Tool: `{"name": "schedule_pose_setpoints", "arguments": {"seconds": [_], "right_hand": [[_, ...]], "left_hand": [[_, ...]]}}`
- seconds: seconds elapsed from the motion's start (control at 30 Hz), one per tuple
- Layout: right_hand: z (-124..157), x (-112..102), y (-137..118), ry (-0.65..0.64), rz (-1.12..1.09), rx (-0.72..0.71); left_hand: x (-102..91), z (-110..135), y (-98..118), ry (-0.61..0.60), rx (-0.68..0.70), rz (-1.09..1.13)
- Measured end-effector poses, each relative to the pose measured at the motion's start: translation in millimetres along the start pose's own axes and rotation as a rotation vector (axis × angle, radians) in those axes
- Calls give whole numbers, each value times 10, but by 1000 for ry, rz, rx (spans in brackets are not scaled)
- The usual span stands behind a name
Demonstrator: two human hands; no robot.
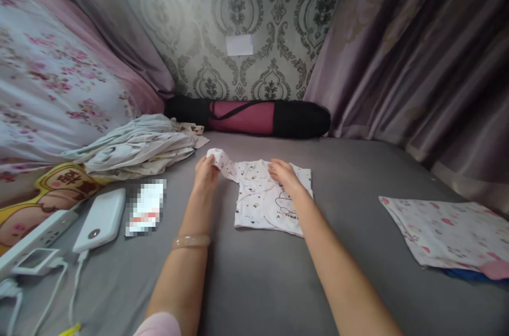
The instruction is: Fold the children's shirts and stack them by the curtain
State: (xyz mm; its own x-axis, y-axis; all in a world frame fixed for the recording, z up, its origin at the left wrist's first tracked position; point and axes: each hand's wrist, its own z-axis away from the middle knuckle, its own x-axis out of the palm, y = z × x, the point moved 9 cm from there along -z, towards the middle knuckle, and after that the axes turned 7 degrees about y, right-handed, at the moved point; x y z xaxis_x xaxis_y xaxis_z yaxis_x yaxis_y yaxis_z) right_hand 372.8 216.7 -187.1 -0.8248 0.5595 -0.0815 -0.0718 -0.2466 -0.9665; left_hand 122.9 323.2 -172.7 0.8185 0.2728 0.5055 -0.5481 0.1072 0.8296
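Note:
A small white baby shirt (254, 198) with little printed figures lies spread on the grey sheet, its hem toward me. My left hand (207, 167) pinches the end of its left sleeve, lifted slightly off the bed and turned outward. Over the upper right part of the shirt rests my right hand (281, 173), fingers bent against the fabric near the neckline. Whether those fingers grip cloth is hidden. The right sleeve does not show stretched out; that side ends in a straight edge.
To the left are crumpled pale clothes (147, 142), a white power bank (101, 219) with a cable, a power strip (43, 235) and a blurred-out item (146, 208). Folded printed cloths (449, 232) lie at right. A black and red long bag (246, 117) lies along the wall.

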Motion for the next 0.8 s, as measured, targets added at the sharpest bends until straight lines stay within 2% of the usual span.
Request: {"name": "schedule_pose_setpoints", "arguments": {"seconds": [0.1, 0.2, 0.3, 0.37, 0.43, 0.5, 0.63, 0.7, 0.8], "right_hand": [[30, -420, 126, 47, -96, 105], [44, -638, 210, 56, -192, 173], [51, -643, 281, 13, -356, 259], [43, -590, 316, -13, -429, 302], [15, -543, 334, -22, -408, 305], [-25, -506, 344, -19, -362, 289], [-107, -475, 321, -7, -231, 185], [-129, -494, 316, 20, -150, 133], [-139, -536, 325, 62, -89, 106]], "left_hand": [[206, 119, -16, -47, 26, -48], [472, 266, -112, -96, 55, -144], [753, 474, -284, -145, 71, -224], [971, 647, -432, -277, 66, -284], [1126, 802, -569, -434, 63, -363], [1103, 832, -645, -464, 64, -420], [755, 599, -622, -273, 135, -501], [633, 491, -597, -223, 211, -584], [619, 442, -609, -270, 350, -739]]}}
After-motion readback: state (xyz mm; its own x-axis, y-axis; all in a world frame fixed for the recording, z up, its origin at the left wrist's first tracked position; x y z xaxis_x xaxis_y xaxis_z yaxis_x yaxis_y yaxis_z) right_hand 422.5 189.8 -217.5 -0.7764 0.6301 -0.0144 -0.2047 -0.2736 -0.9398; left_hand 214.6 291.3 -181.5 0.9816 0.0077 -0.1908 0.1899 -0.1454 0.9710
